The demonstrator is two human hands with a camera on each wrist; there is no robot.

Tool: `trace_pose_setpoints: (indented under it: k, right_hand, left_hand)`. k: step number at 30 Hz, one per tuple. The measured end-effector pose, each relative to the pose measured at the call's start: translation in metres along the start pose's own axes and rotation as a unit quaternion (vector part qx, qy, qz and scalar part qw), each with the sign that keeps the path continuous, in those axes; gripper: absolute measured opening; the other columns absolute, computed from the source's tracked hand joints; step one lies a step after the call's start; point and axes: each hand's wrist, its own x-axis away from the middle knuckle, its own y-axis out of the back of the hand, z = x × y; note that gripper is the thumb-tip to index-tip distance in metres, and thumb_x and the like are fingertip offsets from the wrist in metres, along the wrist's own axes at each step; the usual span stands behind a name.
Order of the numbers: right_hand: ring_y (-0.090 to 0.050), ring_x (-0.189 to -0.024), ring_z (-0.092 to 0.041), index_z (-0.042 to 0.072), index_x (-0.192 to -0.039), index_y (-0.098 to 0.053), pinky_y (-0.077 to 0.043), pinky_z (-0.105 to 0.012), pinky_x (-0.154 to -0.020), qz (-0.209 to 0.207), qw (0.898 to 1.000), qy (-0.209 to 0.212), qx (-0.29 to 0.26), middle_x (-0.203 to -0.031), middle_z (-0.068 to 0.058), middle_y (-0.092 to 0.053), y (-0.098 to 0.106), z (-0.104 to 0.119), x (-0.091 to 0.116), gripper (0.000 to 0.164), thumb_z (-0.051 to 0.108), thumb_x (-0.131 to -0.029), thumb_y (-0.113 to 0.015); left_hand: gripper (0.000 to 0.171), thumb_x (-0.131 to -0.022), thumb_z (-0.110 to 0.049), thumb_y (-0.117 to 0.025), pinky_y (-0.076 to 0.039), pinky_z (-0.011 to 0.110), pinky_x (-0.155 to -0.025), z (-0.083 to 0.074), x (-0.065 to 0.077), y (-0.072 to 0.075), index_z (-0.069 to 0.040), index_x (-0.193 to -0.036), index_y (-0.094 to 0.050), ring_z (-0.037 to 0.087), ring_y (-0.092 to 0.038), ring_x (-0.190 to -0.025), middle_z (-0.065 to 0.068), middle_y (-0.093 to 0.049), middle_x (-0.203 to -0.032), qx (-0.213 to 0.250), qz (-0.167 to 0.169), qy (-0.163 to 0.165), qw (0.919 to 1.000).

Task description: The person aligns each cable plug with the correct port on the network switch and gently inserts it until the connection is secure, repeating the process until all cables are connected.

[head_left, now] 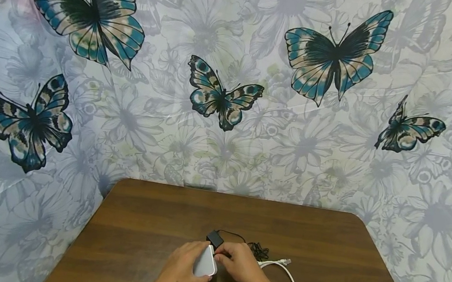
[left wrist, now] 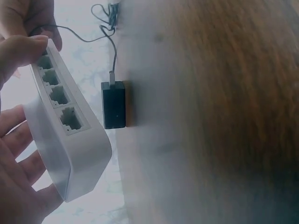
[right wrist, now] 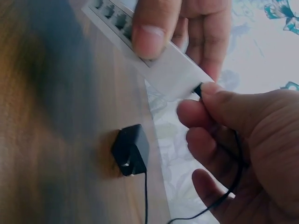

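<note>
A white network switch (head_left: 203,264) is held above the table by my left hand (head_left: 178,269), thumb on one side and fingers on the other. Its row of square ports shows in the left wrist view, with the thumb (left wrist: 21,53) over the end of the row. At the narrow end of the switch, my right hand (head_left: 241,264) pinches a small black power plug (right wrist: 198,90) between thumb and forefinger. The plug meets the casing; how deep it sits cannot be told. Its thin black cord (right wrist: 237,172) runs past the curled fingers.
A black power adapter (head_left: 215,239) lies on the brown table (head_left: 149,211) just beyond the hands. The bundled black cord (head_left: 258,251) and a white network cable (head_left: 292,281) lie to the right. A butterfly-patterned cloth (head_left: 223,159) hangs behind the table.
</note>
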Motion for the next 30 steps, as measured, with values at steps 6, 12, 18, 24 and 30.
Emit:
trace_pose_setpoints:
  k: [6, 12, 18, 24, 30]
  right_hand:
    - [-0.045, -0.056, 0.006, 0.018, -0.083, -0.073, -0.041, -0.016, -0.052, -0.017, 0.998, 0.04, 0.04, -0.074, 0.016, -0.067, -0.002, 0.004, 0.001, 0.006, 0.019, -0.088, -0.074]
    - [-0.043, -0.055, 0.007, 0.018, -0.083, -0.072, -0.04, -0.015, -0.051, -0.016, 0.998, 0.051, 0.043, -0.073, 0.015, -0.066, -0.006, 0.003, 0.001, 0.005, 0.019, -0.088, -0.074]
    - [-0.049, -0.06, 0.007, 0.019, -0.091, -0.073, -0.044, -0.015, -0.055, -0.009, 0.998, 0.042, 0.039, -0.081, 0.013, -0.071, -0.012, -0.002, 0.0, 0.003, 0.021, -0.091, -0.072]
    - [-0.054, -0.067, 0.005, 0.02, -0.099, -0.074, -0.047, -0.018, -0.06, -0.001, 0.998, 0.029, 0.059, -0.09, 0.011, -0.072, -0.01, -0.004, -0.002, 0.008, 0.025, -0.093, -0.07]
    - [-0.066, -0.104, -0.014, 0.019, -0.114, -0.072, -0.054, -0.037, -0.089, -0.019, 0.993, 0.053, 0.101, -0.115, 0.004, -0.071, -0.012, -0.007, -0.001, 0.024, 0.026, -0.091, -0.072]
  left_hand:
    - [0.076, -0.069, -0.04, -0.088, -0.052, 0.031, -0.078, 0.0, 0.002, 0.0, -0.012, -0.134, -0.061, 0.015, -0.06, -0.106, -0.001, -0.065, -0.128, 0.01, 0.003, -0.009, 0.9999]
    - [0.075, -0.07, -0.039, -0.087, -0.051, 0.029, -0.077, 0.0, 0.001, 0.003, -0.009, -0.133, -0.061, 0.013, -0.059, -0.102, 0.0, -0.066, -0.126, 0.015, 0.022, -0.005, 0.9996]
    - [0.076, -0.07, -0.04, -0.087, -0.049, 0.028, -0.075, 0.002, 0.003, 0.003, -0.009, -0.135, -0.059, 0.013, -0.058, -0.1, 0.002, -0.065, -0.128, 0.006, 0.036, 0.023, 0.9991]
    - [0.08, -0.075, -0.046, -0.082, -0.05, 0.033, -0.078, 0.004, 0.004, 0.0, -0.009, -0.14, -0.055, 0.018, -0.059, -0.108, 0.004, -0.061, -0.135, 0.0, 0.041, 0.047, 0.998]
    - [0.082, -0.077, -0.047, -0.08, -0.05, 0.032, -0.075, 0.005, 0.005, -0.001, -0.006, -0.143, -0.052, 0.02, -0.059, -0.107, 0.007, -0.06, -0.137, 0.008, 0.032, 0.063, 0.9975]
